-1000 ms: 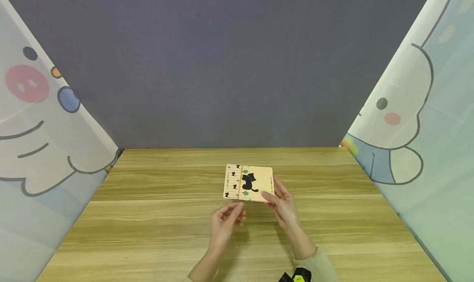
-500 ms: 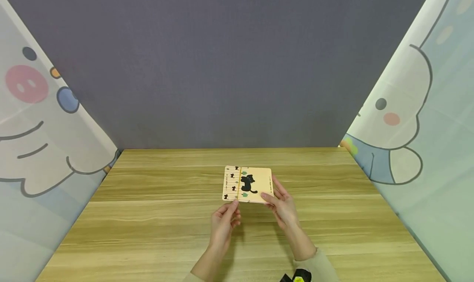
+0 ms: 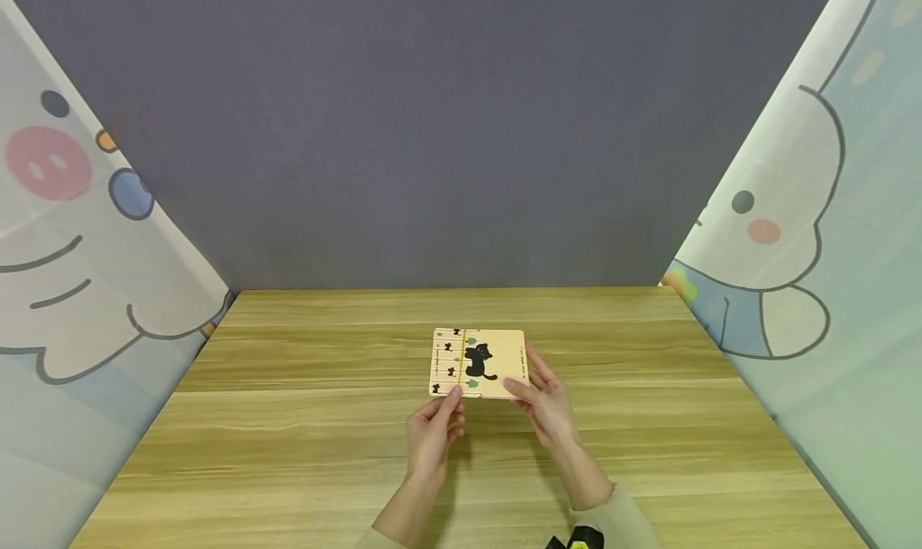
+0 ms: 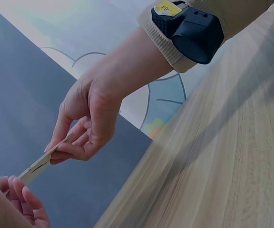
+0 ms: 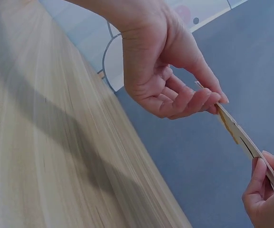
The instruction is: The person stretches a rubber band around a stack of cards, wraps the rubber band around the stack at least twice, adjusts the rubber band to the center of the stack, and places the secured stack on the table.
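A thin, flat cream booklet (image 3: pixel 504 349), printed with a black cat and green leaves, is held up above the table between both hands. A narrow yellow band (image 3: pixel 463 357) runs across it near its left side, over a lined strip with small cats. My left hand (image 3: pixel 430 437) pinches the near edge beside the band, thumb on top. My right hand (image 3: pixel 551 409) grips the right end, thumb over the near corner and fingers beneath. Seen edge-on in the right wrist view, the booklet (image 5: pixel 244 137) shows layers, with the yellow band (image 5: pixel 228 124) along its edge.
The wood-grain table (image 3: pixel 302 421) lies beneath both hands. A dark grey panel (image 3: pixel 446 133) stands behind it. Cartoon-printed curtains hang at the left (image 3: pixel 108 293) and right (image 3: pixel 778 293). A black wrist camera (image 4: pixel 196 33) sits on the right sleeve.
My left hand has come up to the booklet's near edge at the yellow band and now pinches it. The booklet and right hand have shifted slightly left and nearer.
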Demonstrator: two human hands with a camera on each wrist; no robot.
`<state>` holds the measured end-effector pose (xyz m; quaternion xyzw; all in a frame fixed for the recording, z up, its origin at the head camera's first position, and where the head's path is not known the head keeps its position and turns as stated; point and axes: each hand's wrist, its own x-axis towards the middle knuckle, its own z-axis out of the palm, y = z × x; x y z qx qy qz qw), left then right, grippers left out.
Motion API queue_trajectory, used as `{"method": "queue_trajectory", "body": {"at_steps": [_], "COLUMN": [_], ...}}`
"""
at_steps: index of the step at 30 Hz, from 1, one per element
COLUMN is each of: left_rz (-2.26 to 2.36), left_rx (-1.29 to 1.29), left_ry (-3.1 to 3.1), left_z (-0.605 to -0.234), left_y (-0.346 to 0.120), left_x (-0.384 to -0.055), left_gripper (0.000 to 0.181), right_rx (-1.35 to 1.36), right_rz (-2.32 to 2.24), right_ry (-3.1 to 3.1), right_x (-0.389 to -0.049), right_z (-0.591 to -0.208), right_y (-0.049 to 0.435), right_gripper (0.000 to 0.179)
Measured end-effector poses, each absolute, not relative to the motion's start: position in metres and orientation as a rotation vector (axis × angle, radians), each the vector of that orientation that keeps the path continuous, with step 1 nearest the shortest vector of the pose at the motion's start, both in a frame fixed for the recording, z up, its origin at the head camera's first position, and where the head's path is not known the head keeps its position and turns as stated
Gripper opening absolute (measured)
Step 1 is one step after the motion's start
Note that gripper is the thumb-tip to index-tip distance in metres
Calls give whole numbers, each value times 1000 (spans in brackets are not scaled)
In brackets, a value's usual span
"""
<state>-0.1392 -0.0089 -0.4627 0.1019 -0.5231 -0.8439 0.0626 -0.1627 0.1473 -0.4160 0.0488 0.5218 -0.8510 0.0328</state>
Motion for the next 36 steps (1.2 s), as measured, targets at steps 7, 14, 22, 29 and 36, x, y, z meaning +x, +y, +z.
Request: {"method": "queue_trajectory", "body": {"at_steps": [7,14,22,29,36], "left_rz": [-2555,-2748,-2717,-2653,-2661], "left_rx": [389,501,540,475,429], "left_ry": [-1638,-1622,-1634,-1615,-1677], "left_z": [-490,-426,-426,-429,-430], "left_y": [-6,1,-2,-3,3], "left_x": [-150,-127,-127,-127,-125], "left_gripper": [33,22,18,21,30], "right_rx": [174,154,189,196,184], "right_rz": [-2615,-2600,-2609,-2610,-2607], "right_ry": [1641,1657,1643,1638,1654], "right_x": [-163,-161,-163,-163,-160], "right_z": [-418,-420,-418,-418,-420], "right_y": [146,142,146,147,143], "right_gripper": [71,71,71,71,70]}}
